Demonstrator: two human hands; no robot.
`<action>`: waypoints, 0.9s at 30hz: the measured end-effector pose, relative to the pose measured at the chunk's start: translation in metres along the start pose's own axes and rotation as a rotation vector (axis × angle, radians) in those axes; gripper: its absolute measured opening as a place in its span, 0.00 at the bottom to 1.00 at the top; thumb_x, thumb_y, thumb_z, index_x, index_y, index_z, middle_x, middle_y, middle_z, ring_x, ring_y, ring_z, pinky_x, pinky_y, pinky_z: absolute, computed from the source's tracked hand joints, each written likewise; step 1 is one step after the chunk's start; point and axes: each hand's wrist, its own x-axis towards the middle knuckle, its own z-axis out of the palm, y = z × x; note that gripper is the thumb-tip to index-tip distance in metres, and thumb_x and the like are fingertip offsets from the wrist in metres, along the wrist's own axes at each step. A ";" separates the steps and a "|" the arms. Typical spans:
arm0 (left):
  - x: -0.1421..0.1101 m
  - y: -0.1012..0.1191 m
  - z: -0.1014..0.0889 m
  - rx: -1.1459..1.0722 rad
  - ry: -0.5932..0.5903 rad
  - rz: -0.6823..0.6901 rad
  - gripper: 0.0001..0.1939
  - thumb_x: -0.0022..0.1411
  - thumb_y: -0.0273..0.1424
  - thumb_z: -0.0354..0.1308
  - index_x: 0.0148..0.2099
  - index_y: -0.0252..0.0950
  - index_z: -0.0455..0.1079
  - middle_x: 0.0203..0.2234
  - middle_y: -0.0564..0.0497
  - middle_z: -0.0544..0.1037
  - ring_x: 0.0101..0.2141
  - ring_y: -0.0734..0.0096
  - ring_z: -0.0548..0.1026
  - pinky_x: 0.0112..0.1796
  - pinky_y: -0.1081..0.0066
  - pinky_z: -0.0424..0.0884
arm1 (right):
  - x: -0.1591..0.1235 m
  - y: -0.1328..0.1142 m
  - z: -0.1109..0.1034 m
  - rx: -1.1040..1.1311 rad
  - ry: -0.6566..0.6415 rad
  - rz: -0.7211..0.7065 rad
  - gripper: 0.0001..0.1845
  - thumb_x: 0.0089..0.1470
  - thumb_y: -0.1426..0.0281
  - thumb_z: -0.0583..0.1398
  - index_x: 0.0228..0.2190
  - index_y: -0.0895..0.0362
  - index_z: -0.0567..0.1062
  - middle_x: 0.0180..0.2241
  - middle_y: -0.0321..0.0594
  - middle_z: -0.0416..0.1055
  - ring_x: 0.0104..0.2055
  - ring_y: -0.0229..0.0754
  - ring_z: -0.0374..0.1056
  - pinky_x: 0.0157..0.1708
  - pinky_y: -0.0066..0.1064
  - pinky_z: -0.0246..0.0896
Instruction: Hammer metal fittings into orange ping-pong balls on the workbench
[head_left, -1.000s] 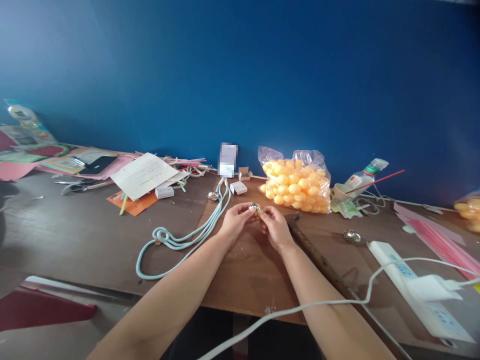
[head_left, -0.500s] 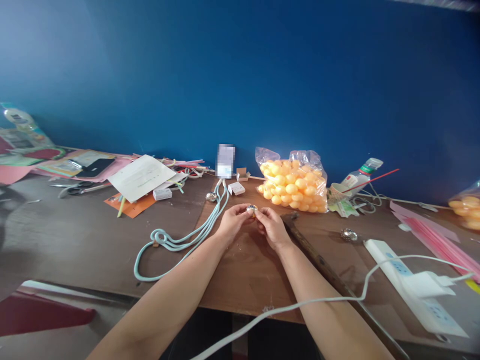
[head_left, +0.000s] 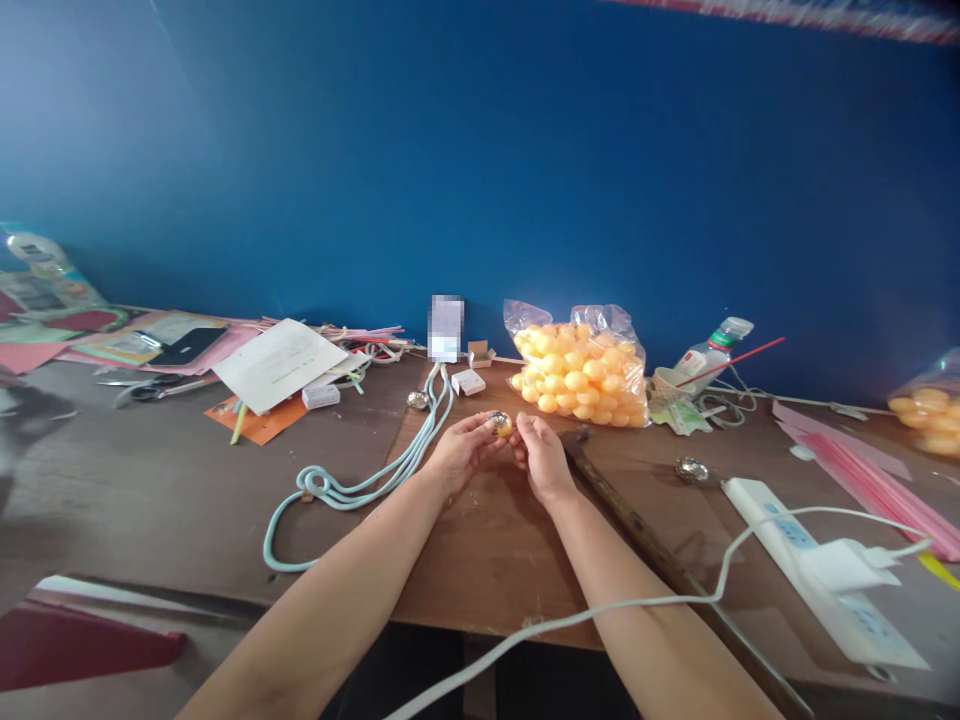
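Observation:
My left hand (head_left: 461, 452) and my right hand (head_left: 541, 459) meet over the brown board (head_left: 487, 540) at the table's middle. Between their fingertips they pinch a small orange ball (head_left: 502, 424) with a shiny silver part on it. Both hands have their fingers closed around it. Just behind them stands a clear plastic bag of orange balls (head_left: 578, 371). A second shiny silver piece (head_left: 418, 400) lies to the left by the pale blue cables (head_left: 360, 480), and a third silver piece (head_left: 691, 469) lies to the right.
A white power strip (head_left: 814, 560) with a plugged charger and white cord lies at right. A dark wooden stick (head_left: 637, 525) runs beside my right arm. Papers, scissors (head_left: 154, 386), straws and small white boxes (head_left: 469, 381) clutter the left and back. A bottle (head_left: 709, 352) leans on the blue wall.
My hands stay together on the small ball and turn it slightly; more of its orange side shows now. The camera has tilted a little.

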 end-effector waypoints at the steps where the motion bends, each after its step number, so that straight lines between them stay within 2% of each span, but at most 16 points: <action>1: 0.000 0.001 0.000 -0.010 -0.003 -0.008 0.10 0.57 0.26 0.63 0.43 0.28 0.74 0.41 0.40 0.79 0.37 0.70 0.78 0.42 0.73 0.74 | 0.000 -0.001 0.000 -0.010 0.014 -0.010 0.21 0.46 0.48 0.63 0.27 0.53 0.69 0.22 0.32 0.66 0.18 0.33 0.53 0.16 0.28 0.43; 8: -0.001 0.005 -0.001 -0.011 0.026 -0.047 0.08 0.61 0.27 0.59 0.42 0.28 0.74 0.39 0.41 0.79 0.35 0.70 0.79 0.41 0.73 0.75 | -0.001 -0.002 -0.001 -0.047 0.032 -0.049 0.22 0.44 0.47 0.64 0.27 0.53 0.69 0.21 0.32 0.65 0.17 0.33 0.53 0.15 0.29 0.43; 12: -0.001 0.003 -0.001 -0.003 0.013 -0.055 0.08 0.61 0.26 0.59 0.41 0.28 0.75 0.39 0.40 0.79 0.35 0.70 0.79 0.41 0.73 0.75 | -0.001 -0.003 -0.001 -0.049 0.020 -0.025 0.22 0.44 0.48 0.65 0.28 0.53 0.70 0.19 0.31 0.65 0.16 0.32 0.52 0.14 0.28 0.43; 17: -0.001 0.002 0.002 0.008 0.014 -0.063 0.06 0.60 0.24 0.59 0.40 0.27 0.75 0.37 0.41 0.79 0.32 0.73 0.78 0.38 0.75 0.75 | -0.001 -0.005 0.002 -0.061 0.025 0.020 0.22 0.40 0.53 0.68 0.31 0.54 0.70 0.18 0.31 0.66 0.14 0.31 0.51 0.13 0.26 0.42; 20: 0.000 0.001 0.002 0.011 0.013 -0.056 0.06 0.59 0.24 0.60 0.39 0.27 0.75 0.37 0.42 0.79 0.32 0.73 0.78 0.39 0.73 0.75 | 0.000 -0.003 0.003 -0.037 0.011 0.010 0.22 0.38 0.56 0.70 0.31 0.54 0.71 0.19 0.31 0.68 0.16 0.33 0.56 0.14 0.27 0.45; 24: 0.003 -0.005 -0.004 0.029 0.006 -0.033 0.10 0.56 0.26 0.64 0.40 0.27 0.76 0.38 0.40 0.79 0.35 0.70 0.78 0.41 0.70 0.75 | 0.001 0.004 0.003 -0.039 0.016 0.009 0.21 0.39 0.57 0.69 0.32 0.54 0.72 0.20 0.32 0.69 0.19 0.36 0.61 0.16 0.28 0.50; 27: 0.006 -0.008 -0.007 0.053 0.005 -0.017 0.13 0.53 0.28 0.67 0.41 0.27 0.75 0.39 0.39 0.78 0.38 0.67 0.78 0.43 0.67 0.75 | 0.002 0.008 0.002 -0.059 0.014 0.008 0.21 0.40 0.57 0.69 0.34 0.54 0.72 0.20 0.32 0.69 0.19 0.36 0.61 0.16 0.28 0.50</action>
